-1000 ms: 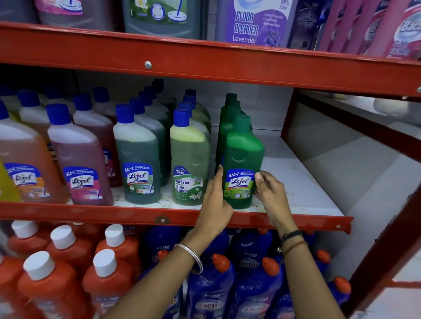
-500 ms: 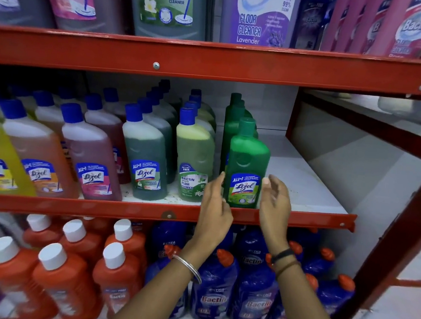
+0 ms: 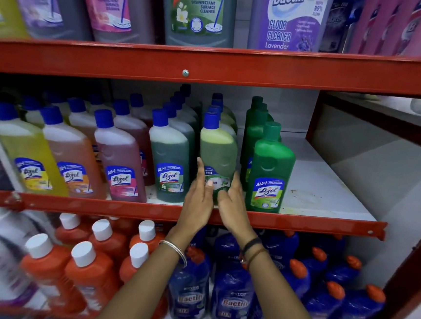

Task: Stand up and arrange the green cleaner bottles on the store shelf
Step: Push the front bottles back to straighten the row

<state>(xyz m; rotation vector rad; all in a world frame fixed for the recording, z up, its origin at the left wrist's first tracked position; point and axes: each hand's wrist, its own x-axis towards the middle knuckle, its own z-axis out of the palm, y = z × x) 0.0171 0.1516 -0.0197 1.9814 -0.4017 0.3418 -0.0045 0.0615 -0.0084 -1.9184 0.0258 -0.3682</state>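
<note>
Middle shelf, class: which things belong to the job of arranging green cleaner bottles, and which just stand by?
Job:
solid green bottles
light green bottle
left hand
right hand
middle shelf

Standing by:
pink bottle
yellow bottle
orange bottles
blue bottles

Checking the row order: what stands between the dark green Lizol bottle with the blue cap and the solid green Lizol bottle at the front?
A light green Bactin bottle, both hands around it, head view.

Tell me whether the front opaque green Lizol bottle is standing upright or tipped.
Upright. The green Lizol bottle stands on its base at the shelf's front edge, cap on top, label facing out, neither hand touching it.
</note>
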